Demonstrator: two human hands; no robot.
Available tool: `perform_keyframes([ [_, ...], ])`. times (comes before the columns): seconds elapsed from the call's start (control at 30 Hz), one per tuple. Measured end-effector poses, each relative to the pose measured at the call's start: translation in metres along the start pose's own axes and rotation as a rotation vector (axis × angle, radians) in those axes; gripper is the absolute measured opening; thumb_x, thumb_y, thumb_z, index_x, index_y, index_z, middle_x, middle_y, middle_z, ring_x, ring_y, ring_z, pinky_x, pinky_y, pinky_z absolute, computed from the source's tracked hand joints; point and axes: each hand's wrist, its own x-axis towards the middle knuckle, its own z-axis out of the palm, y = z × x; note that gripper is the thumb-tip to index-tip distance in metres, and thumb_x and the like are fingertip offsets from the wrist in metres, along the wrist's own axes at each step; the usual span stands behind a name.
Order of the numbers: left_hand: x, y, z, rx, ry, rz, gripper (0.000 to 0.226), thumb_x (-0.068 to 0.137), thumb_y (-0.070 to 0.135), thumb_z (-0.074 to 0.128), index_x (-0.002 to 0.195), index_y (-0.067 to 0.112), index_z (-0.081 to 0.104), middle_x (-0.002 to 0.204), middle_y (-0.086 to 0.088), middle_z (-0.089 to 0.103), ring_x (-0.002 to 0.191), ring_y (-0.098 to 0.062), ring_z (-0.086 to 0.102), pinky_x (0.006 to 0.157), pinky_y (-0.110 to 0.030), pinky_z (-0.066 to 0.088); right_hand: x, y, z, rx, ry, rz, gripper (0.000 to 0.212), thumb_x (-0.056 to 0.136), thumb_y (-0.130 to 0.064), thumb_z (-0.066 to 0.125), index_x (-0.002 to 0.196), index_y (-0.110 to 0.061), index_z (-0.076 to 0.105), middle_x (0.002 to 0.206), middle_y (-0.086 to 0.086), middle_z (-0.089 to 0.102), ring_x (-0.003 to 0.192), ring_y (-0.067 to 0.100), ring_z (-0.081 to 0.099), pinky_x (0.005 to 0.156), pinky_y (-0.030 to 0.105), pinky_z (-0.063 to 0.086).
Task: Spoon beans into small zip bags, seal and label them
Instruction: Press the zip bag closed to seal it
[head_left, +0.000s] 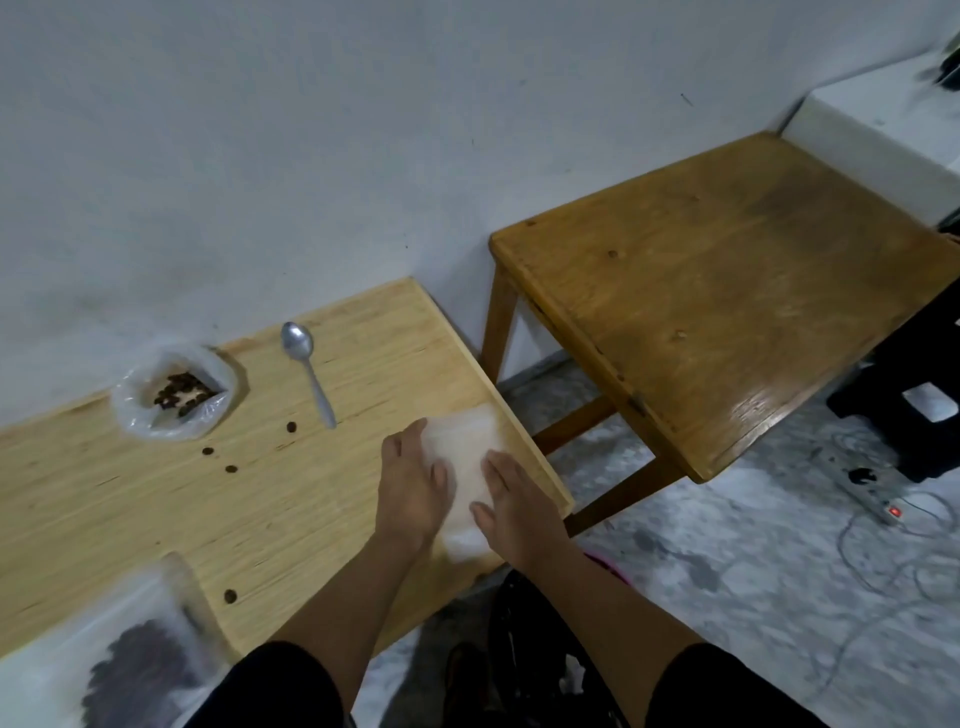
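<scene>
Pale wood bench (156, 519) against a white wall, head view only. Left hand (413, 480) and right hand (511, 501) lie flat, fingers straight, pressing a stack of small zip bags (465, 457) between them at the bench's right edge, long axis running away from the person. Spoon (306, 371) and open bean bag (174, 397) sit up-left of the left hand, which is nearer; loose beans (231, 468) between.

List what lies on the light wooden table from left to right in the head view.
Zip bag of beans → open plastic bag of beans → spoon → left hand → right hand, both on a stack of empty zip bags.
</scene>
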Motion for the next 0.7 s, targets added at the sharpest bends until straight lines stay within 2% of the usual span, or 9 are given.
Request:
perform_keyframes([
  [0.1,0.007,0.001,-0.001,-0.041,-0.005,-0.049,0.046,0.091,0.008,0.052,0.135,0.018,0.045,0.121,-0.012,0.052,0.107,-0.025,0.052,0.098,-0.031,0.038,0.001,0.001,-0.003,0.025,-0.008,0.006,0.064,0.094,-0.037,0.048,0.146,-0.009,0.025,0.155,0.005,0.023,0.143,0.017,0.02,0.115,0.028,0.019],
  [0.17,0.008,0.002,-0.002,-0.094,-0.007,-0.061,0.039,0.092,0.007,0.05,0.129,0.021,0.052,0.124,-0.006,0.059,0.107,-0.02,0.055,0.095,-0.026,0.04,0.004,0.0,-0.009,0.076,-0.001,0.011,0.062,0.093,-0.037,0.049,0.145,-0.011,0.028,0.154,0.003,0.024,0.141,0.015,0.023,0.113,0.026,0.023],
  [0.23,0.008,0.003,-0.007,-0.142,-0.006,-0.077,0.036,0.094,0.008,0.048,0.123,0.026,0.056,0.121,0.002,0.062,0.099,-0.01,0.055,0.087,-0.019,0.039,0.011,-0.003,-0.021,0.115,0.07,-0.004,0.059,0.092,-0.035,0.052,0.142,-0.013,0.032,0.152,0.006,0.027,0.14,0.018,0.027,0.111,0.028,0.028],
  [0.33,0.009,0.003,-0.023,-0.166,0.005,-0.021,0.032,0.094,0.007,0.047,0.117,0.025,0.059,0.114,0.007,0.063,0.092,-0.005,0.055,0.084,-0.02,0.042,0.028,-0.016,-0.046,0.153,0.253,-0.054,0.062,0.085,-0.028,0.064,0.138,-0.01,0.037,0.145,0.011,0.036,0.134,0.022,0.035,0.105,0.028,0.037],
  [0.4,0.008,0.001,-0.039,-0.181,0.033,0.033,0.032,0.093,0.002,0.047,0.114,0.023,0.059,0.113,0.01,0.062,0.086,0.002,0.055,0.081,-0.013,0.042,0.042,-0.03,-0.064,0.219,0.288,-0.099,0.065,0.081,-0.024,0.07,0.135,-0.005,0.04,0.14,0.014,0.042,0.13,0.024,0.041,0.104,0.029,0.038],
  [0.47,0.007,-0.001,-0.058,-0.2,0.073,0.065,0.033,0.092,-0.001,0.046,0.111,0.021,0.059,0.111,0.012,0.061,0.085,0.004,0.055,0.077,-0.006,0.04,0.056,-0.049,-0.079,0.302,0.234,-0.12,0.059,0.08,-0.022,0.072,0.13,-0.004,0.048,0.133,0.014,0.051,0.124,0.023,0.047,0.102,0.023,0.035],
  [0.57,0.006,-0.005,-0.092,-0.231,0.158,0.043,0.026,0.093,0.004,0.048,0.109,0.022,0.059,0.106,0.014,0.06,0.089,-0.006,0.056,0.073,-0.005,0.039,0.072,-0.082,-0.092,0.395,0.188,-0.129,0.03,0.081,-0.02,0.07,0.108,-0.008,0.067,0.106,0.009,0.069,0.099,0.021,0.063,0.084,0.011,0.037],
  [0.63,0.004,-0.008,-0.115,-0.253,0.24,0.029,0.022,0.093,0.008,0.051,0.104,0.026,0.059,0.101,0.014,0.062,0.088,-0.004,0.056,0.071,-0.002,0.038,0.078,-0.11,-0.096,0.548,0.102,-0.057,0.015,0.082,-0.018,0.068,0.096,-0.014,0.072,0.086,0.001,0.071,0.081,0.012,0.065,0.07,0.005,0.04],
  [0.7,0.003,-0.013,-0.139,-0.252,0.345,0.016,0.021,0.089,0.009,0.059,0.101,0.025,0.061,0.102,0.014,0.061,0.093,-0.005,0.055,0.079,-0.007,0.039,0.083,-0.139,-0.095,0.701,0.026,-0.037,0.01,0.081,-0.015,0.068,0.091,-0.016,0.072,0.077,-0.003,0.068,0.069,0.003,0.062,0.066,0.006,0.044],
])
